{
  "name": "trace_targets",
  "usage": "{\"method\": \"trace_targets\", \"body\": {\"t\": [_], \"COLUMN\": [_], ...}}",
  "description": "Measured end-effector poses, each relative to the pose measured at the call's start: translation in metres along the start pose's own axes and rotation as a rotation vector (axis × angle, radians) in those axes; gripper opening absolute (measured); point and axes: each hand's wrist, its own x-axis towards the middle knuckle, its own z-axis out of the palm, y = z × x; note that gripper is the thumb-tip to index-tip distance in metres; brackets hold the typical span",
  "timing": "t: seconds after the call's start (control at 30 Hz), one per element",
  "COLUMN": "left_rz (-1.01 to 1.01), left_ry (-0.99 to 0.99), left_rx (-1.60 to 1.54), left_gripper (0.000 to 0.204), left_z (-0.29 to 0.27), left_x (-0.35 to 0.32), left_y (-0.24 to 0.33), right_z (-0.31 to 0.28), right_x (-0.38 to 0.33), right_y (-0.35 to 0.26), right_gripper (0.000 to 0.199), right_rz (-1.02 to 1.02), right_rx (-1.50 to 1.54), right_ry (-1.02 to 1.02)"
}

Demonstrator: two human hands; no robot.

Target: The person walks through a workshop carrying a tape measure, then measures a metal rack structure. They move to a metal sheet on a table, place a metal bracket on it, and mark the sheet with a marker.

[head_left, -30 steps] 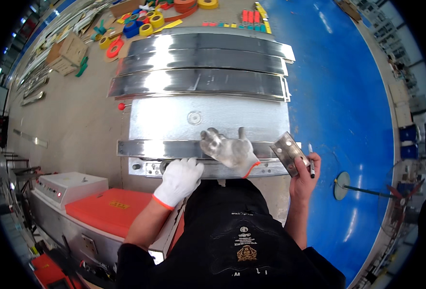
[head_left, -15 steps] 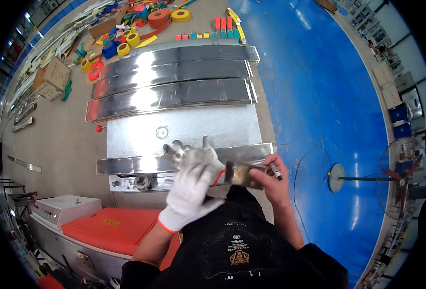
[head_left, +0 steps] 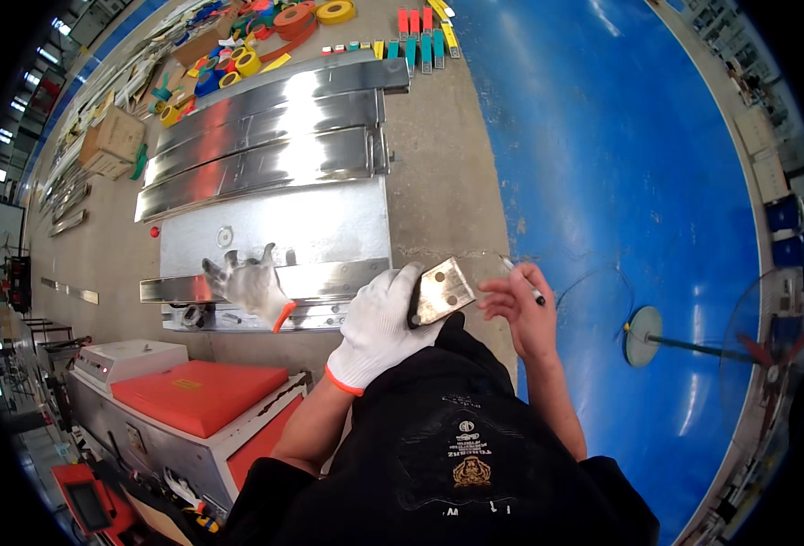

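Observation:
My left hand [head_left: 376,318], in a white knit glove with an orange cuff, is closed on a small metal plate [head_left: 433,297]. The plate has two round holes and a dark edge along the glove side; its face is turned up. My bare right hand [head_left: 531,318] is just right of the plate, apart from it, with a marker pen [head_left: 538,297] held between its fingers. Further left, an empty grey-white glove [head_left: 255,288] lies palm up across a long shiny metal strip [head_left: 334,279] near the front of the metal-topped table [head_left: 275,227].
Several long metal panels [head_left: 256,173] lie across the table's far part. Beyond are coloured tape rolls [head_left: 334,12] and red, green and yellow blocks [head_left: 426,53]. A machine with a red cover [head_left: 200,396] stands near left; a fan [head_left: 766,359] stands on the right.
My view has swung right. The metal plate has gone from my right hand to my left, now away from the loose glove. My right hand keeps the marker pen, its fingers loosened.

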Motion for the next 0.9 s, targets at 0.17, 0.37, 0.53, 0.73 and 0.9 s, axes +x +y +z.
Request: {"method": "trace_targets", "body": {"t": [0.17,0.37,0.53,0.73,0.9], "left_rz": [-0.076,-0.533,-0.608,-0.715,-0.902], "left_ry": [0.115,0.158,0.277,0.328,0.198], "left_rx": [-0.003,-1.426,-1.838,-1.299,-0.559], "left_gripper": [0.078,0.054,0.05,0.05,0.037], "left_z": [0.017,0.018,0.015,0.001,-0.003], "left_x": [0.034,0.059,0.091,0.135,0.16], "left_y": [0.017,-0.019,-0.074,-0.147,-0.185], "right_z": [-0.063,-0.073,-0.063,-0.039,-0.026], "right_x": [0.018,0.067,0.129,0.189,0.219], "right_y": [-0.021,-0.036,-0.062,-0.094,-0.103], "right_gripper": [0.014,0.01,0.008,0.008,0.008], "right_rz": [0.013,0.023,-0.021,-0.064,-0.002], "right_rx": [-0.033,-0.051,-0.1,-0.127,-0.179], "right_ry": [0.043,0.067,0.083,0.083,0.036]}}
